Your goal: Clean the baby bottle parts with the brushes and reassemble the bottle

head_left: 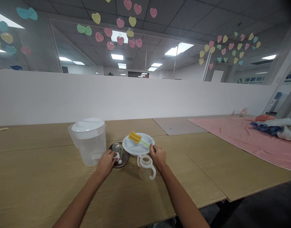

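My right hand [158,155] is closed around the thin green handle of a sponge brush [135,137]. Its yellow sponge head is over a white bowl [127,148]. My left hand [106,164] has its fingers closed on a small white bottle collar [116,156] at a round dark metal tray [125,159]. Also on that tray are a clear dome cap [116,147] and a straw with a white weighted end [120,161]. A clear baby bottle [145,172] with two white handles stands upright without a lid, between my forearms.
Left of the tray stands a large translucent pitcher [91,144] with a white lid. At the right, a pink cloth [235,133] covers part of the wooden table [195,171], with folded clothes [275,126] on it. A white partition [136,98] topped with glass rises behind.
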### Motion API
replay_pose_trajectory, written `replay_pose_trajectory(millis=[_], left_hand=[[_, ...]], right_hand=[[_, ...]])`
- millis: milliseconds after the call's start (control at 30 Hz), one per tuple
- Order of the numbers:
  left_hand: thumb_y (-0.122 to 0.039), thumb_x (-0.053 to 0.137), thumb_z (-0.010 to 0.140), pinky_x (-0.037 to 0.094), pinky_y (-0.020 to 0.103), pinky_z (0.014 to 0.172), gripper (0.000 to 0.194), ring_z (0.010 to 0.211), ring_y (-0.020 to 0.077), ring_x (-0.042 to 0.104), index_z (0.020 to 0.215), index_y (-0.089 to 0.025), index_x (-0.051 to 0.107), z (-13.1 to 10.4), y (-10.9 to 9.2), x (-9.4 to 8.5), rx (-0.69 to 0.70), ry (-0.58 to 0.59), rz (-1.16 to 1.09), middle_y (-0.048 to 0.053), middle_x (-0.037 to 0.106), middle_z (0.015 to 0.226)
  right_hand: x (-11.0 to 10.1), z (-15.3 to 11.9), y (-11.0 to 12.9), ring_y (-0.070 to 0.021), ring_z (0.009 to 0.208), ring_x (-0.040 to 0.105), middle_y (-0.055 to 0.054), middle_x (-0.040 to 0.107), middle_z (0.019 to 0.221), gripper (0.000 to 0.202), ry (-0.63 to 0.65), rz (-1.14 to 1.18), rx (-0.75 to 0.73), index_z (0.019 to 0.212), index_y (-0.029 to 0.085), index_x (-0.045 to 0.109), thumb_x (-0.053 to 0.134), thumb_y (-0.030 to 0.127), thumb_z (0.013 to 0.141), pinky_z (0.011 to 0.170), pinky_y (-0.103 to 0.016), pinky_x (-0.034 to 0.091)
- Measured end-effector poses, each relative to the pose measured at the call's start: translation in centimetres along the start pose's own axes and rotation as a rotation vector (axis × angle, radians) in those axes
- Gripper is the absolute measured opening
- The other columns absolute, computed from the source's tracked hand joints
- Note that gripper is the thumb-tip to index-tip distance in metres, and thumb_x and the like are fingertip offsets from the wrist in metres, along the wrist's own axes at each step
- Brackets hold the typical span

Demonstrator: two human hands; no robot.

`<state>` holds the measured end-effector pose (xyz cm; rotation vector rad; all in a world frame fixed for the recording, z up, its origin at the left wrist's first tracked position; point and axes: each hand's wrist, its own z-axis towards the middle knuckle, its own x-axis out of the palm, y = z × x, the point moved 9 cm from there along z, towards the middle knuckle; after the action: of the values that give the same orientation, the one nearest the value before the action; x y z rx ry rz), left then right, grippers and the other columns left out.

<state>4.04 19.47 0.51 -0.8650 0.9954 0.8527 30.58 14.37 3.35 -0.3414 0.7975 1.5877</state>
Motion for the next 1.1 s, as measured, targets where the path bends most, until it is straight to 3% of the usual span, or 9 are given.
replay_pose_trajectory(millis=[400,867,1100], left_hand=[[-0.027,0.045,0.086,0.041,0.029,0.086,0.025,0.095,0.0184,0.055,0.101,-0.015,0.062,-0.17,0.15,-0.04,-0.009,-0.03,-0.074,0.009,0.054,0.106],[-0.023,0.045,0.087,0.039,0.029,0.089,0.029,0.101,0.0203,0.054,0.112,-0.015,0.056,-0.24,0.01,-0.09,-0.014,-0.027,-0.078,0.009,0.057,0.105],[-0.02,0.043,0.086,0.041,0.029,0.083,0.038,0.098,0.0185,0.055,0.125,-0.018,0.042,-0.51,0.09,-0.25,-0.045,-0.039,-0.108,0.009,0.058,0.107]], right_hand=[[-0.08,0.03,0.13,-0.0087,0.045,0.046,-0.006,0.062,0.054,0.055,-0.011,0.001,-0.015,0.061,0.016,0.064,0.025,0.04,0.093,0.05,-0.025,0.019],[-0.34,0.05,0.12,-0.0084,0.044,0.044,-0.005,0.06,0.052,0.057,-0.025,0.014,-0.004,0.058,0.016,0.062,0.025,0.042,0.092,0.05,-0.025,0.018],[-0.38,0.05,0.26,-0.0085,0.043,0.044,-0.005,0.06,0.051,0.059,-0.027,0.018,-0.013,0.058,0.016,0.062,0.022,0.042,0.093,0.049,-0.025,0.019]])
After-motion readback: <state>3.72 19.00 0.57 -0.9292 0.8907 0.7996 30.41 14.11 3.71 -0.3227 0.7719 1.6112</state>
